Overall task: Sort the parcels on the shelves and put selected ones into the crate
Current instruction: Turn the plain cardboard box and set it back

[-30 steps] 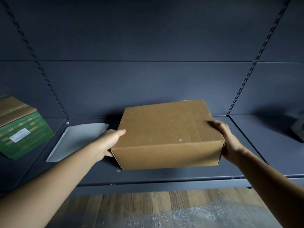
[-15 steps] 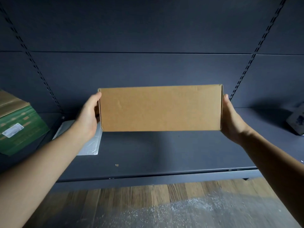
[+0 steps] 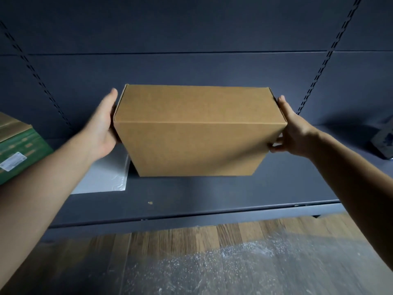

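A plain brown cardboard box [image 3: 197, 133] is held in the air above the dark shelf [image 3: 212, 194], tilted so two of its faces show. My left hand [image 3: 102, 128] presses flat against its left end and my right hand [image 3: 291, 133] grips its right end, fingers curled under the lower corner. No label shows on the visible faces. No crate is in view.
A grey plastic mailer [image 3: 104, 177] lies on the shelf under my left wrist. A green and brown box with a white label [image 3: 17, 150] sits at the left edge. A dark object [image 3: 382, 139] rests at far right. Bubble wrap [image 3: 234, 267] covers the wooden floor below.
The box was lifted off the shelf and turned in both hands; it now tilts further, showing a second face, and sits closer to the camera.
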Demonstrator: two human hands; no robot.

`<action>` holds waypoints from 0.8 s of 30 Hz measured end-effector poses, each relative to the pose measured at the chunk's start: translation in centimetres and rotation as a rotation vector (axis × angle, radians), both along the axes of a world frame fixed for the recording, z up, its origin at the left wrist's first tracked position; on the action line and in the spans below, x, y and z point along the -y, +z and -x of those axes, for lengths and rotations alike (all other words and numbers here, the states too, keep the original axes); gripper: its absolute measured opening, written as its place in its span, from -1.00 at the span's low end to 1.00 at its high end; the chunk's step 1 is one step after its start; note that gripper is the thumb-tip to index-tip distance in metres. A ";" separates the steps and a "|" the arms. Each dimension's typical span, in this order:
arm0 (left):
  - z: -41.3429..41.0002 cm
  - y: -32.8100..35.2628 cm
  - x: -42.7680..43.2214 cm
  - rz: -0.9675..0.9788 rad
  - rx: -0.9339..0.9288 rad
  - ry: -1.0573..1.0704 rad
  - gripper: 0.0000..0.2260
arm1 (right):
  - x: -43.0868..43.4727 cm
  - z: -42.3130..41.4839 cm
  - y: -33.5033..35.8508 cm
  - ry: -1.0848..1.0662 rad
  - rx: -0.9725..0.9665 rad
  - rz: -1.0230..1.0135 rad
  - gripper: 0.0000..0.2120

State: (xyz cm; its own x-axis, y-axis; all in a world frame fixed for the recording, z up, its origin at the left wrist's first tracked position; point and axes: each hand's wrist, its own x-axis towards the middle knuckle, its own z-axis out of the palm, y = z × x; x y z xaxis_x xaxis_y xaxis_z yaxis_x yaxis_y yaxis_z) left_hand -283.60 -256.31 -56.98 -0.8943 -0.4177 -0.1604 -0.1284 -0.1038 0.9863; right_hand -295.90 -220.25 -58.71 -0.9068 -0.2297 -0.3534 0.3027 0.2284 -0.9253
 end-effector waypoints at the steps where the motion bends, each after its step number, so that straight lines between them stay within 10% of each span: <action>1: -0.1 0.0 -0.1 0.008 -0.016 -0.016 -0.61 | 0.1 0.1 0.1 -0.009 0.013 0.002 -0.52; 15: 0.2 -1.3 1.2 -0.016 -0.032 -0.020 -0.81 | 0.1 1.5 -1.6 0.012 0.117 0.097 -0.18; 20: 0.1 -3.3 0.4 0.049 0.033 0.077 -0.83 | 0.7 0.0 -3.1 -0.080 0.078 0.099 -0.71; 24: -0.1 -4.9 0.0 0.188 0.144 0.010 -0.80 | 1.8 -0.8 -4.0 -0.178 -0.044 -0.041 -0.77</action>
